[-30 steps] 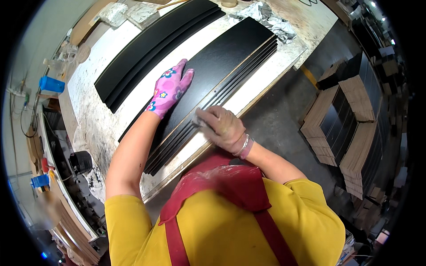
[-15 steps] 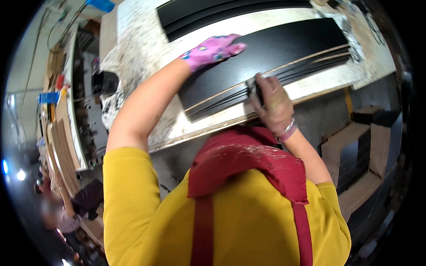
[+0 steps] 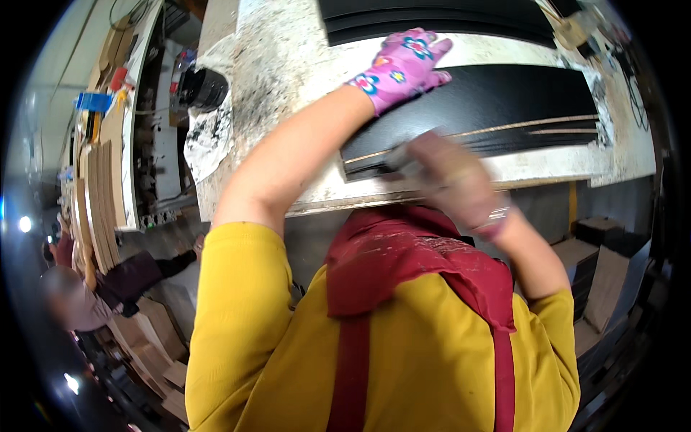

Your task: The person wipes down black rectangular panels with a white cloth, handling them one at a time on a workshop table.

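Observation:
A stack of long black panels (image 3: 497,97) lies on the worktable, with pale brown lines of bare edge along its near side. My left hand (image 3: 407,68), in a pink flowered glove, rests with fingers spread on the stack's far left part. My right hand (image 3: 457,176), in a dirty, thin-looking glove and smeared by motion, is at the near left edge. Its fingers close round a small dark pad (image 3: 396,162), which appears to touch that edge; blur hides its exact kind.
Another stack of black panels (image 3: 439,20) lies at the table's far side. A black pot (image 3: 204,89) stands on stained cloth at the left. The white worktable (image 3: 281,61) is smudged black. At far left another person (image 3: 93,295) is near wooden boards. More panels (image 3: 604,288) stand low right.
My right hand has slid left along the panels' near edge with the pad. My left hand's fingers are more spread. The whole view has shifted, with the table further right.

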Tool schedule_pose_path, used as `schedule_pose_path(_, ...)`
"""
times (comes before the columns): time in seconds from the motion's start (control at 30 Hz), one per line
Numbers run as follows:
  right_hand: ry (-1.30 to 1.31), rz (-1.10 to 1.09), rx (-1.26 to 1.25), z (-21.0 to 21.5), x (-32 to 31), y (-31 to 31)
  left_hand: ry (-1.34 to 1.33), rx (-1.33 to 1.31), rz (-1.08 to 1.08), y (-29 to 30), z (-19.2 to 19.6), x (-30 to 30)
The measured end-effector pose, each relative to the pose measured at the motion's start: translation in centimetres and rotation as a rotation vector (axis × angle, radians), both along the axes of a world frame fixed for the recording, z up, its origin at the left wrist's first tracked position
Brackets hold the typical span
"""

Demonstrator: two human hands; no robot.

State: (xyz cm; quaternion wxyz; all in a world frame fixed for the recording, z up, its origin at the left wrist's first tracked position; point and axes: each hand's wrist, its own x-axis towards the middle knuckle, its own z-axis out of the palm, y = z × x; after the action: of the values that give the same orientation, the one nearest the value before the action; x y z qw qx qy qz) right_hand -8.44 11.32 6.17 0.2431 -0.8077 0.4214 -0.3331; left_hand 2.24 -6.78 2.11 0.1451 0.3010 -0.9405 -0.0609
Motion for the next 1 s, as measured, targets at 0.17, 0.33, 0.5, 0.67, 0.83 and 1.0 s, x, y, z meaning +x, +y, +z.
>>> schedule_pose_path(0.17,-0.351,-0.229,0.231,5.1,-4.7,-6.6,0.333,-0.262,0.075,8.7,-3.7,-2.3)
schedule_pose_path(0.33,0.330,0.540,-0.033,2.6,5.7,-9.6,0.231,-0.254,0.074,10.3,-3.8,-2.4)
schedule_pose_path(0.5,0.514,0.864,0.032,0.6,9.6,-10.7,0.369,-0.088,0.040,11.5,-2.4,-1.7)
schedule_pose_path(0.67,0.609,0.699,-0.229,-0.3,10.3,-15.4,0.488,0.128,0.021,10.9,-1.6,-1.3)
schedule_pose_path(0.83,0.589,0.488,-0.304,0.2,9.5,-19.4,0.346,0.286,0.017,10.5,-1.2,-1.8)
schedule_pose_path(1.0,0.443,0.917,-0.028,0.6,9.6,-14.2,0.485,0.272,0.082,11.7,-3.8,-2.1)
